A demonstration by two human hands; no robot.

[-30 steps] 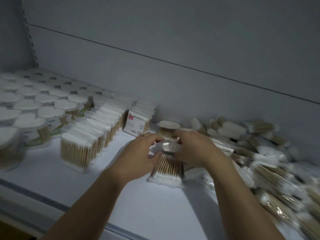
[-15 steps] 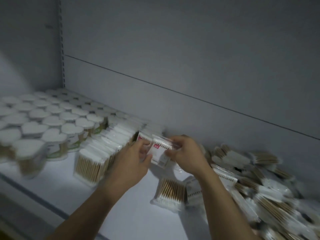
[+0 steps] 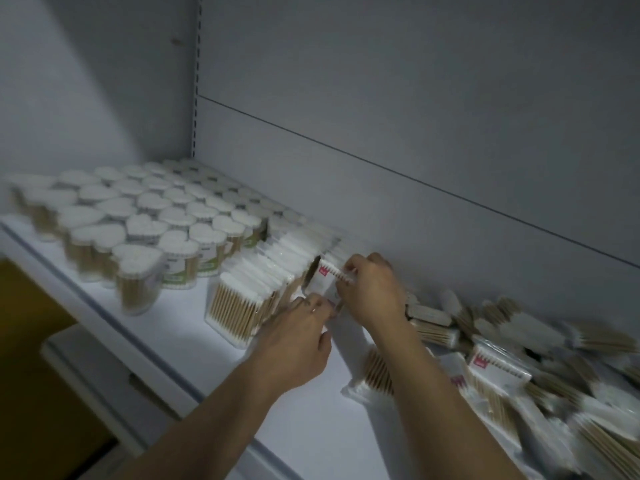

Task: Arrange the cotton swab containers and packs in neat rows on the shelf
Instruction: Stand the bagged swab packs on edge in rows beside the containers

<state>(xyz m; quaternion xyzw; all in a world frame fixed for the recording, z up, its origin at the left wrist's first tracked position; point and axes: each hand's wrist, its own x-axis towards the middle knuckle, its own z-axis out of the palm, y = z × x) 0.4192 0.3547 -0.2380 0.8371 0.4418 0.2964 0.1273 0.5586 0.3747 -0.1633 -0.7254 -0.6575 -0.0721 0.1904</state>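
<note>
Gripping a flat clear plastic pack of wooden-stick cotton swabs with a red logo (image 3: 323, 279), the right hand (image 3: 372, 292) has its fingers curled round the pack's upper edge and holds it nearly upright, leaning slightly. The pack is at the back right end of a row of upright clear swab packs (image 3: 247, 301), touching or just beside the last one. The left hand (image 3: 298, 341) lies low in front, its fingers bent toward the pack's lower edge and the row's end; the blur hides whether they grasp anything.

To the left of the row stand heart-shaped clear plastic containers of swabs with white tops (image 3: 145, 225), set in ranks that reach the back corner. To the right, a loose pile of clear swab packs (image 3: 519, 362) lies tumbled against the grey back panel (image 3: 415, 116). One more pack (image 3: 372, 375) lies flat under the right forearm. All of it rests on the white shelf board (image 3: 194, 344). A lower white shelf (image 3: 86, 362) shows below the front edge.
</note>
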